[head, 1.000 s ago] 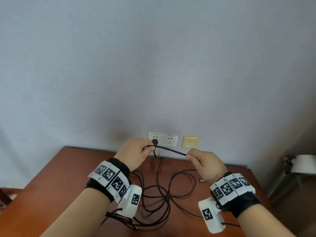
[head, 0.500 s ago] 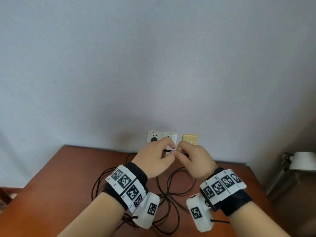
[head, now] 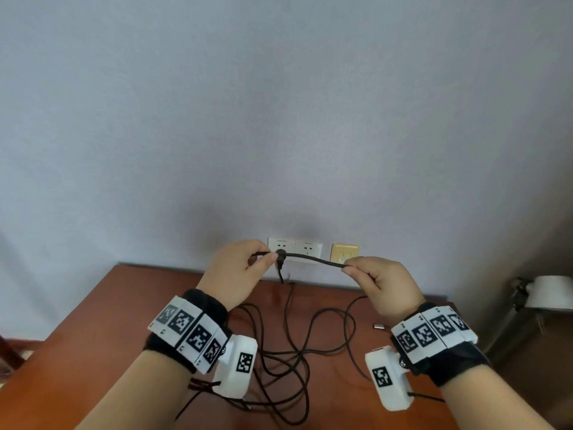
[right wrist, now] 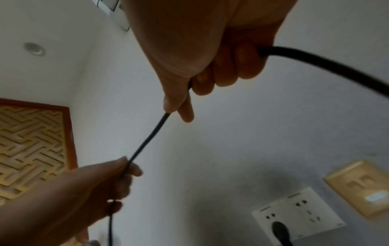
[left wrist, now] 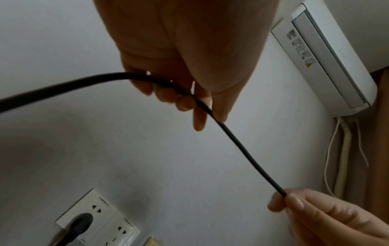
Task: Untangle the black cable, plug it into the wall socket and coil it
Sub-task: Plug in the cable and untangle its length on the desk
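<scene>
A black cable [head: 313,259] runs taut between my two hands, just in front of the white wall socket [head: 293,247]. My left hand [head: 238,268] pinches it near the socket; my right hand [head: 379,282] pinches it further right. The cable's black plug [head: 280,255] sits in the left socket outlet. In the left wrist view the cable [left wrist: 238,143] passes through my left fingers [left wrist: 197,108] to the right hand [left wrist: 294,204]. From the right wrist the cable [right wrist: 147,141] leaves my right fingers [right wrist: 181,106] toward the left hand [right wrist: 113,173]. Loose loops [head: 291,355] lie tangled on the table.
The brown wooden table [head: 102,315] stands against a grey wall. A beige wall plate [head: 344,252] is right of the socket. A small metallic item [head: 379,326] lies by my right wrist. A white lamp [head: 548,291] stands off the table's right side. An air conditioner [left wrist: 324,55] hangs high.
Half a second ago my hands met in front of the socket. They have since drawn apart sideways, stretching a length of cable between them.
</scene>
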A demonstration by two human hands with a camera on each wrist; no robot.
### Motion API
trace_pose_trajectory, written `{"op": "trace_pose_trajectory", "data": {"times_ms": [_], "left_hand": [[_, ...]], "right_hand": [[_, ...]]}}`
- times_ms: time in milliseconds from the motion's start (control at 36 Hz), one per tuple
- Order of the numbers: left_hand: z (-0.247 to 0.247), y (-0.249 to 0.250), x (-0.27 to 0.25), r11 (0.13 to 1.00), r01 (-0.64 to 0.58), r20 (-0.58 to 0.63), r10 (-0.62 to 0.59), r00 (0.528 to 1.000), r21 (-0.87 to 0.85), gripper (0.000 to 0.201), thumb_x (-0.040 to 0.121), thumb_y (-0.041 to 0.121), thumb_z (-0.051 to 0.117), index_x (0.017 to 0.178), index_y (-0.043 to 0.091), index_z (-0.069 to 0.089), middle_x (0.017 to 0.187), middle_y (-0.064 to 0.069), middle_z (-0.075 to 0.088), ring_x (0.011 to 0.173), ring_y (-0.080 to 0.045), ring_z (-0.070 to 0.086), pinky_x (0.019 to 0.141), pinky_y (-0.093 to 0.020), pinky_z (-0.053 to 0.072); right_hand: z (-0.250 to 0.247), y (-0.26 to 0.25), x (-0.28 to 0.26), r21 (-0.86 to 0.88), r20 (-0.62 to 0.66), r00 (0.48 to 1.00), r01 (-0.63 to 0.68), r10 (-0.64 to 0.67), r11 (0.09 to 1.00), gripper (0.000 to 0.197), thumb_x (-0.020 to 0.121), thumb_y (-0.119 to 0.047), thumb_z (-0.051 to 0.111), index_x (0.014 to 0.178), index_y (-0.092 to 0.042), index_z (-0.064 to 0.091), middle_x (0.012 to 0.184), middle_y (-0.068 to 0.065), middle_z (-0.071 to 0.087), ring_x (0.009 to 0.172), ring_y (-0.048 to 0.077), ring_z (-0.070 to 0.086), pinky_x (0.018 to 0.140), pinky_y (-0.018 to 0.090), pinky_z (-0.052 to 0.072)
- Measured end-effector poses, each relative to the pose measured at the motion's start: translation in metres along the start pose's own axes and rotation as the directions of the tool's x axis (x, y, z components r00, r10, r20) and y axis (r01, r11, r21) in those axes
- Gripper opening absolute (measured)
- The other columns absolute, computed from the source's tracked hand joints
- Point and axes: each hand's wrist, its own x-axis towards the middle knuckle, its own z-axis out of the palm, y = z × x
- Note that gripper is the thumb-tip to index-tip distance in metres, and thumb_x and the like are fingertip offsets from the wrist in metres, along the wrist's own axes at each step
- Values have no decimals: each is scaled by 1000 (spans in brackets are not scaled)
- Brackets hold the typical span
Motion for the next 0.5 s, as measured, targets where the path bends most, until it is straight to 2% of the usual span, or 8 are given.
{"op": "trace_pose_trajectory", "data": {"times_ms": [56,111,167,222,278,361,417,500], "left_hand": [[5,-1,2,1000,21,-3,-21,1000,16,26,98,38,45,97,21,65,87,7,62,83,-10,56,74,-26,42],[11,2,3,999,23,-9,-23,1000,28,30,98,42,40,104,23,62,95,7,62,89,-10,55,79,-28,43],[18,12,2,1000,0,-4,0,1000,17,30,99,42,39,108,23,60,99,8,61,91,-8,54,80,-26,43],[24,28,1,999,-36,26,36,999,-21,29,99,41,38,111,24,58,101,9,62,91,-6,55,81,-26,44],[32,40,0,995,-94,49,96,994,-33,30,99,42,37,111,24,58,101,9,63,93,-8,57,85,-30,46],[39,45,-3,991,-129,49,130,990,-24,34,98,47,35,108,24,58,98,6,62,92,-11,57,85,-35,46],[41,42,-5,991,-128,40,130,991,-48,35,97,48,34,105,25,58,92,9,63,87,-9,57,82,-35,47],[42,40,-10,985,-163,41,166,985,-59,35,95,51,34,98,26,58,83,11,62,79,-4,56,76,-31,47]], "right_hand": [[2,-9,3,-26,-15,999,31,-31,999,31,92,-41,46,88,-21,69,73,-10,66,71,6,57,66,22,44],[5,-20,7,-54,14,998,57,-56,997,43,92,-47,37,84,-18,67,69,-6,63,68,9,55,65,26,44],[11,-30,11,-69,51,997,69,-66,995,47,92,-48,33,88,-16,67,73,-4,64,70,11,56,67,29,46],[17,-41,14,-50,73,993,101,-97,994,46,91,-44,32,98,-17,68,80,-2,67,75,11,57,68,24,43],[22,-52,15,-9,102,985,142,-141,990,45,91,-39,31,96,-13,66,81,0,64,73,10,52,66,20,37],[22,-58,15,56,98,985,138,-143,989,31,93,-27,36,94,-10,61,80,-7,59,70,-1,44,65,11,34],[20,-57,13,73,100,991,80,-87,994,10,94,-16,45,93,-12,54,74,-19,50,65,-2,46,62,12,35],[18,-53,10,81,100,992,68,-76,994,4,94,-17,50,91,-15,50,65,-19,47,63,-4,48,57,13,36]]}}
